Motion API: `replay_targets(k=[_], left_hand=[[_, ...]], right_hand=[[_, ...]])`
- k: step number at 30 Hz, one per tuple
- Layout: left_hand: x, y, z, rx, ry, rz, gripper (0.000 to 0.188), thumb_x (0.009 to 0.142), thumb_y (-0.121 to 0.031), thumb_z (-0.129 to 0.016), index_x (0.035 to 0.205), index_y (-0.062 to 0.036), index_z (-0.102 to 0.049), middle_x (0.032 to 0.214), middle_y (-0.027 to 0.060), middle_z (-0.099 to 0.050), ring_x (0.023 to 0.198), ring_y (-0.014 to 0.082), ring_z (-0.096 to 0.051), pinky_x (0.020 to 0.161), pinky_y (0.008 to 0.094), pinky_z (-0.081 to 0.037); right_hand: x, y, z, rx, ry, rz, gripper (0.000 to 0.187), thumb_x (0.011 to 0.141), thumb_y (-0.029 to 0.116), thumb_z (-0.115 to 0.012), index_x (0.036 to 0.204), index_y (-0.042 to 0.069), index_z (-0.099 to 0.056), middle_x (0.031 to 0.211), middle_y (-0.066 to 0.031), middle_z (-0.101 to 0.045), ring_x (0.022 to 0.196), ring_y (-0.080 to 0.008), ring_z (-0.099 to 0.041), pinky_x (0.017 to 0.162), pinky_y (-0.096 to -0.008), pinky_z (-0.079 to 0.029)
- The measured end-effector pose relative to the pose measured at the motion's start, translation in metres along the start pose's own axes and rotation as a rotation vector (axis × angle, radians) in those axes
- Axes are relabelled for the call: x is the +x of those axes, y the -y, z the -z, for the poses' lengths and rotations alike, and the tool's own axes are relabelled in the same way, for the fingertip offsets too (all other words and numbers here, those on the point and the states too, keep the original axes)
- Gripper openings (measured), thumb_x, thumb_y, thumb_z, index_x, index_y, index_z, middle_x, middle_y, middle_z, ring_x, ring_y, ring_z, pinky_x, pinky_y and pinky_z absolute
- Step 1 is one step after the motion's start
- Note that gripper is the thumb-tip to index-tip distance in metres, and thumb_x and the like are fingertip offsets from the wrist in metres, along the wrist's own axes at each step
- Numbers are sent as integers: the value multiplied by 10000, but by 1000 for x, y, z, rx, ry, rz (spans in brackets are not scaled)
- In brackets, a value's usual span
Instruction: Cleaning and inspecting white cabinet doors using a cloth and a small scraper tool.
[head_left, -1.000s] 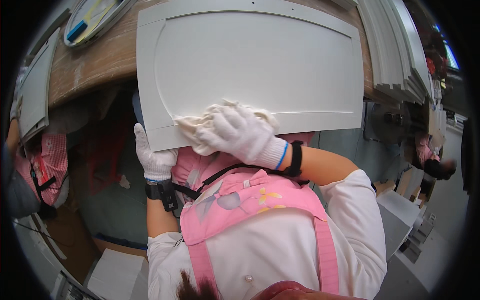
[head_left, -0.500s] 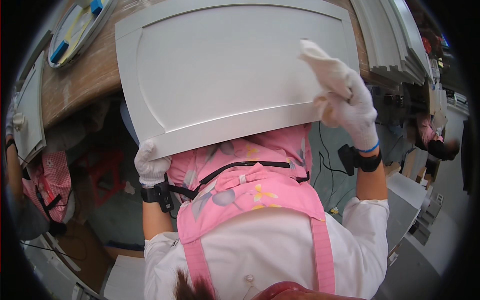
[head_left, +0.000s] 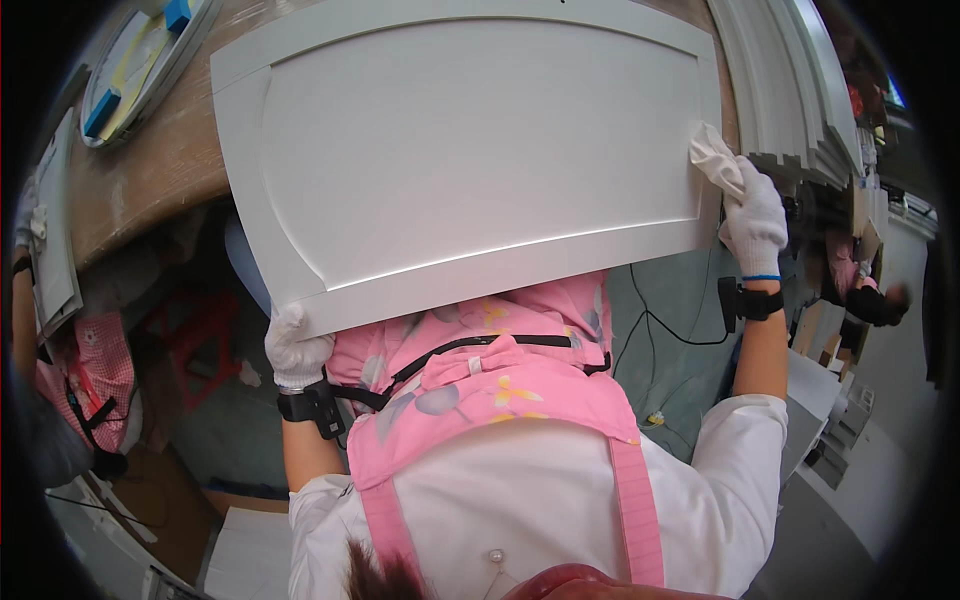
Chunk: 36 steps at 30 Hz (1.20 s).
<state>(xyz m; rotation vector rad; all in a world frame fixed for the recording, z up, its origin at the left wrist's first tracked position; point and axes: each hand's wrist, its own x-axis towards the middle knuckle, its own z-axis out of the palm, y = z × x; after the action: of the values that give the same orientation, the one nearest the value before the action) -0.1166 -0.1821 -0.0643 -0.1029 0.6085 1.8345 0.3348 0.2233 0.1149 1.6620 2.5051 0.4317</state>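
Note:
A white framed panel [head_left: 480,150], like a cabinet door with a recessed middle, lies over the table edge and reaches out above my lap. My left hand [head_left: 298,348], in a white knit glove, is closed on the panel's near left corner. At the panel's right edge is my right hand [head_left: 757,218], gloved too, fingers closed around a crumpled white cloth [head_left: 714,160]. The cloth touches the right side of the frame. My right fingertips are partly hidden.
Stacked white panels [head_left: 775,90] stand to the right of the brown table [head_left: 150,195]. At the far left are an oval tray [head_left: 92,128] with blue blocks and a co-worker's gloved hand [head_left: 30,215] by another panel. A red stool [head_left: 195,345] and cables [head_left: 660,325] are below.
My right hand has moved right and down with the cloth, from above the panel to its right edge. The panel has shifted slightly left in view; my left hand stays at its corner.

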Motion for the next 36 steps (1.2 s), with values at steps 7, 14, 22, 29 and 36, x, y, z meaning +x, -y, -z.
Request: replay_targets(k=[7,14,22,29,36], left_hand=[[4,4,-18,-26,77,38,606,805,13,-639,1388,-26,-476,1291,150,-595,1180,325,-618,999,471,-528],[-12,-1,0,-125,52,98,678,787,-25,-688,1414,-1,-431,1261,186,-602,1154,333,-632,942,462,-562],[-10,6,-13,-102,-142,5,656,774,28,-688,1378,53,-432,1198,233,-611,941,308,-711,520,267,-596],[-10,2,-5,-100,-42,37,648,749,14,-721,1342,76,-464,1171,206,-635,1003,331,-696,819,434,-619],[-7,0,-2,-17,28,-5,568,889,-57,-682,1388,23,-425,1295,203,-578,1172,349,-622,986,498,-539]], right_hand=[[126,53,50,183,-320,366,547,820,194,-759,1330,103,-584,1126,-152,-652,1035,-328,-642,919,-408,-517],[224,239,106,643,-151,543,462,913,403,-622,1231,70,-665,1270,-159,-626,1183,-358,-592,996,-411,-498],[235,406,90,163,148,795,348,946,176,-566,1283,96,-594,1245,-168,-606,1195,-354,-591,946,-498,-521],[234,420,86,63,35,896,376,883,101,-696,1245,58,-605,1121,-180,-669,1053,-363,-672,866,-462,-568],[259,396,81,285,-52,871,268,997,203,-480,1122,57,-667,994,-204,-713,939,-400,-678,817,-445,-547]])
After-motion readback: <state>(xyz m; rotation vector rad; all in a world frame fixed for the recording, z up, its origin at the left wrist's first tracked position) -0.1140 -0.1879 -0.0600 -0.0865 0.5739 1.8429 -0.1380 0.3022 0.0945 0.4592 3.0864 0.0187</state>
